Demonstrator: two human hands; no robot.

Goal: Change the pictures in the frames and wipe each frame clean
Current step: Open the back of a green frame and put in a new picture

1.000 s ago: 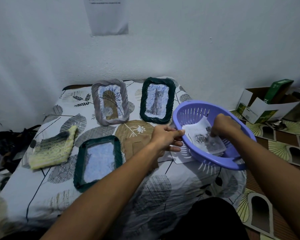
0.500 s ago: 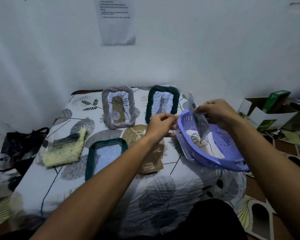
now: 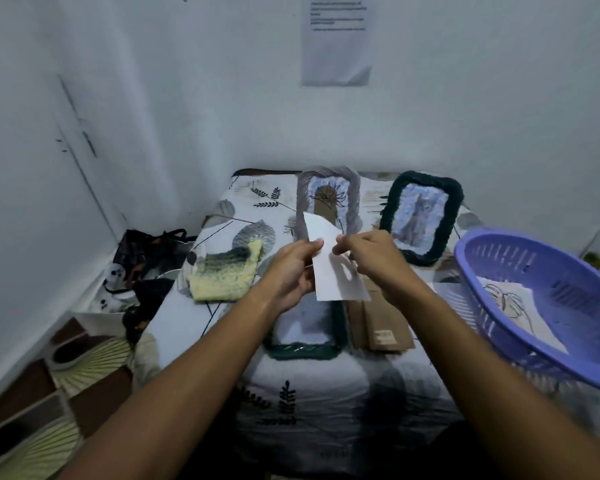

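Note:
Both hands hold a white paper picture (image 3: 329, 271) up over the table, its blank back toward me. My left hand (image 3: 291, 271) pinches its left edge and my right hand (image 3: 371, 258) pinches its top right. Under the paper lies a dark green frame (image 3: 305, 351) with a pale blank inside, partly hidden by my hands. At the back stand a grey frame (image 3: 352, 199) with a tree picture and a dark green frame (image 3: 447, 216) with a cat picture. A yellow-green cloth (image 3: 226, 275) lies at the left.
A purple plastic basket (image 3: 568, 271) with more pictures sits at the right table edge. Brown cardboard backing (image 3: 381, 323) lies beside the near frame. A dark bag (image 3: 146, 258) sits on the floor at the left. The white wall is close behind the table.
My right hand lifted a picture out of the basket and carried it left over the near frame. My left hand let go of the basket rim and took the paper's left edge.

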